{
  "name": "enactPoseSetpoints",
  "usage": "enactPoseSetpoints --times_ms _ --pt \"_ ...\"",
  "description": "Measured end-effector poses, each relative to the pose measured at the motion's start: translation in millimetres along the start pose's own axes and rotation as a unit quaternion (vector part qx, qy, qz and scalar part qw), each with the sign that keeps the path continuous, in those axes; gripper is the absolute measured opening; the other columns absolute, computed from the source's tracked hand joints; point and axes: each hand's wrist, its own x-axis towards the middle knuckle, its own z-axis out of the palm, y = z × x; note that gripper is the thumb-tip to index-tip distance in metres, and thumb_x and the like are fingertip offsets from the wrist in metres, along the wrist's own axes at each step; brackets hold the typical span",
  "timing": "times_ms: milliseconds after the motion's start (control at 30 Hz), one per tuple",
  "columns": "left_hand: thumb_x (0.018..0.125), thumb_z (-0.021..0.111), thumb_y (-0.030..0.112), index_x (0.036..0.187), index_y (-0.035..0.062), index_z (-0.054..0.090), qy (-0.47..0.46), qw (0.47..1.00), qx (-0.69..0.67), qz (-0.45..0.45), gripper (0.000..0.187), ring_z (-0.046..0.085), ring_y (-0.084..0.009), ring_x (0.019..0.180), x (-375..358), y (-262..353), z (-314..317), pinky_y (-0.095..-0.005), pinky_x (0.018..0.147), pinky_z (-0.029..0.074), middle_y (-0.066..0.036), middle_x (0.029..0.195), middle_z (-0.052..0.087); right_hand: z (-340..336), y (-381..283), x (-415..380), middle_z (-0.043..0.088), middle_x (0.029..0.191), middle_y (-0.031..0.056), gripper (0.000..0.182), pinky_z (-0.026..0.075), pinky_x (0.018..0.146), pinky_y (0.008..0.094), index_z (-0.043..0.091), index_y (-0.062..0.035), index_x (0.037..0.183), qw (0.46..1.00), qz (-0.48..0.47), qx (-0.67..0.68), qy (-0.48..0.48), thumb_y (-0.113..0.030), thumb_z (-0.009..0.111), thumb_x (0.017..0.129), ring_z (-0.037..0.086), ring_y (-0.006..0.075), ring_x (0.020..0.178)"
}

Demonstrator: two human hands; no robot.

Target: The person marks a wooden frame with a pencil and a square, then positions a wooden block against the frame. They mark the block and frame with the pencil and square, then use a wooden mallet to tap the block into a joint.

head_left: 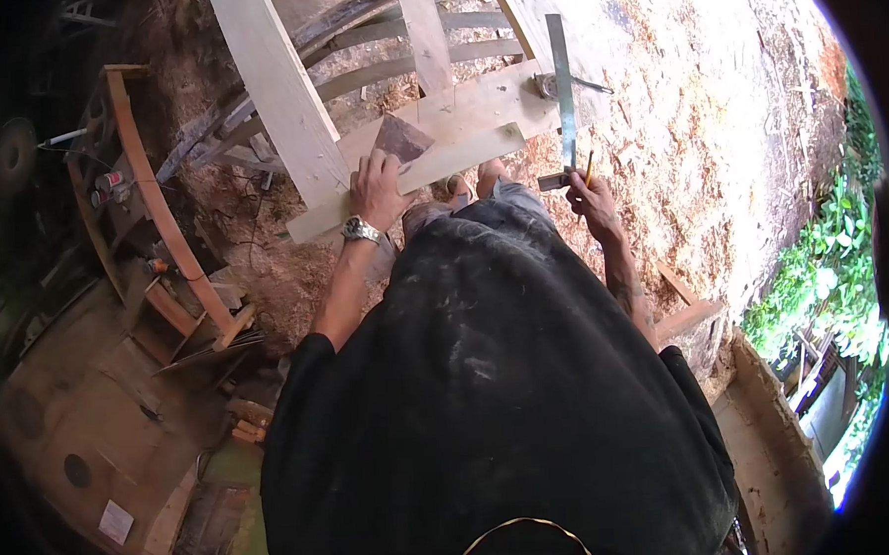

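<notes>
My left hand (377, 191), with a watch at its wrist, grips a pale narrow wooden board (459, 160) lying slantwise in front of my body. Its fingertips reach a dark reddish-brown flat piece (402, 138) with straight edges, beside the board. In my right hand (592, 204) is a try square (562, 94), its long metal blade pointing away from me and its dark stock close to my fingers. A pencil (589, 166) sticks up from between the same fingers. Beyond the narrow board runs a wider pale plank (457, 108).
A small dark tool (547, 85) sits at the wide plank's right end. A long pale board (275, 86) slopes away at upper left. Wood shavings (676, 128) cover the ground. A curved reddish wooden frame (154, 206) stands left; wood offcuts (689, 311) lie at right.
</notes>
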Motion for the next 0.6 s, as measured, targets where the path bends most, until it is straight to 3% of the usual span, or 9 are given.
enactPoseSetpoints --times_ms 100,400,600 --pt "0.069 0.087 0.03 0.098 0.012 0.058 0.067 0.996 0.051 -0.006 0.045 0.056 -0.033 0.104 -4.3 5.1 12.7 -0.0494 0.08 0.047 -0.007 0.107 0.057 7.0 -4.9 -8.8 0.046 0.07 -0.0093 0.024 0.028 0.051 0.0205 0.068 -0.0075 0.115 1.0 0.008 -0.008 0.007 -0.029 0.059 0.107 0.038 0.0023 0.058" --pt "0.068 0.088 0.03 0.101 0.0103 0.061 0.043 0.999 0.007 -0.025 0.047 0.056 -0.0349 0.105 5.0 4.4 9.5 -0.05 0.087 0.048 -0.01 0.107 0.057 8.1 -14.7 -3.4 0.046 0.069 -0.0089 0.026 0.029 0.051 0.0211 0.068 -0.0056 0.115 0.998 -0.002 -0.057 -0.006 -0.028 0.059 0.107 0.038 0.0025 0.058" --pt "0.071 0.089 0.038 0.119 0.0107 0.063 0.018 0.999 -0.039 -0.015 0.062 0.057 -0.0344 0.112 6.1 13.4 -12.2 -0.0497 0.094 0.046 -0.01 0.115 0.06 25.9 -24.3 8.8 0.046 0.068 -0.0093 0.029 0.03 0.051 0.0214 0.069 -0.0031 0.118 0.995 -0.018 -0.094 -0.008 -0.028 0.059 0.107 0.038 0.0021 0.058"
